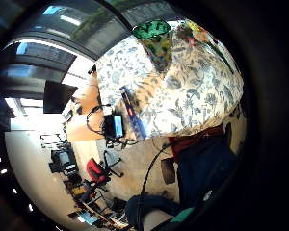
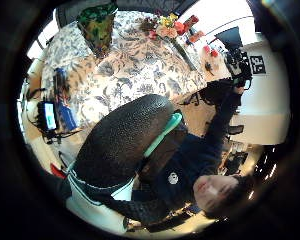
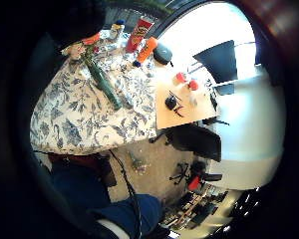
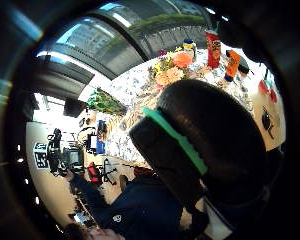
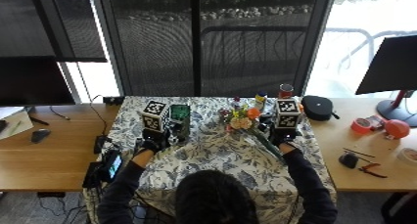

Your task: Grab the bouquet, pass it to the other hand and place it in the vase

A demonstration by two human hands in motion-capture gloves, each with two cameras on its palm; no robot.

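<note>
The bouquet [image 5: 251, 128] lies stems toward the person, just beside the right hand [image 5: 285, 137]. The vase [image 5: 179, 117] stands by the left hand [image 5: 151, 145]. Nothing appears held; the finger positions cannot be told.

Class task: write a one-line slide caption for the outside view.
Person at a floral tablecloth, bouquet lying beside the right hand, green vase near the left hand.

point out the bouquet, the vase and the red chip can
bouquet [image 5: 242, 121], outside view, on the flower heads.
vase [image 5: 179, 117], outside view, on its green body.
red chip can [image 3: 138, 33], right little finger side palm view, on the side of the tube.
</note>
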